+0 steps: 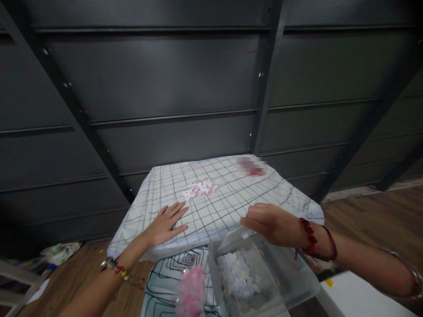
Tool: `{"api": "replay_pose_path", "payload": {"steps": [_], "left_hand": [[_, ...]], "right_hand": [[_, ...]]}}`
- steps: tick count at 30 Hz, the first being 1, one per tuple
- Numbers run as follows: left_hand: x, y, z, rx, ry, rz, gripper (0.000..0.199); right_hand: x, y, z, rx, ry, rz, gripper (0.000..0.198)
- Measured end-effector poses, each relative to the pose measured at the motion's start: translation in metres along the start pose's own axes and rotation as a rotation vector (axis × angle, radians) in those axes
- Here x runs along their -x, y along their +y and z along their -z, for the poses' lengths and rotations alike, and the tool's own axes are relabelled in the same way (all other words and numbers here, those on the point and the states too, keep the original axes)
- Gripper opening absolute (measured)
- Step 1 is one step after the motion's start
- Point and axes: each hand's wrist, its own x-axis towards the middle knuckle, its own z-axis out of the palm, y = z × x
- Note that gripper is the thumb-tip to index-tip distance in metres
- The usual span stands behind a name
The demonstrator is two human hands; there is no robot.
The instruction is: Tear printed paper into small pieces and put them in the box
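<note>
My left hand (170,223) lies flat on the near side of the checked tablecloth (228,211), fingers spread, holding nothing. Just beyond its fingertips is a loose pile of small white and pink pieces (201,188). My right hand (264,221) is closed at the table's front edge, pinching the top of what looks like a clear plastic bag (269,268). That bag hangs over a translucent plastic bin (300,281). White paper-like scraps (238,273) show in the bin area; whether they lie inside the bag or under it I cannot tell.
A clear bag of pink pieces (191,290) rests on a patterned cloth (158,286) left of the bin. A blurred reddish patch (251,167) is at the table's far right. Behind stands a dark panelled wall (165,79). A white surface (363,295) is at lower right.
</note>
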Motion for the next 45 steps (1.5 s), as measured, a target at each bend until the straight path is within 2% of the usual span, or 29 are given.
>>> {"api": "replay_pose_path", "payload": {"steps": [3,6,9,13,21,28,35,45], "left_hand": [[0.001,-0.002,-0.002,0.000,0.016,-0.003,0.058],[0.001,-0.003,-0.002,-0.011,0.025,-0.008,0.057],[0.001,-0.001,-0.002,-0.029,0.010,0.004,0.057],[0.001,0.000,-0.001,-0.061,-0.018,0.023,0.058],[0.001,0.003,0.003,-0.063,-0.039,0.028,0.058],[0.001,0.000,-0.001,-0.033,0.007,0.011,0.057],[0.000,-0.001,-0.003,-0.044,0.005,0.022,0.056],[0.000,0.001,-0.001,-0.039,0.002,0.025,0.057]], "right_hand": [[-0.004,0.009,0.006,0.057,0.025,0.024,0.029],[-0.013,0.029,0.007,0.163,0.157,0.066,0.029],[-0.023,0.042,0.005,0.133,0.205,0.052,0.030],[-0.030,0.046,-0.001,0.053,0.173,-0.006,0.030],[-0.034,0.069,-0.019,0.099,0.019,-0.107,0.033],[-0.011,0.038,-0.022,0.066,0.067,0.021,0.028],[0.003,0.018,-0.008,-0.013,-0.008,-0.042,0.023],[0.008,0.004,0.000,0.002,0.004,-0.065,0.035]]}}
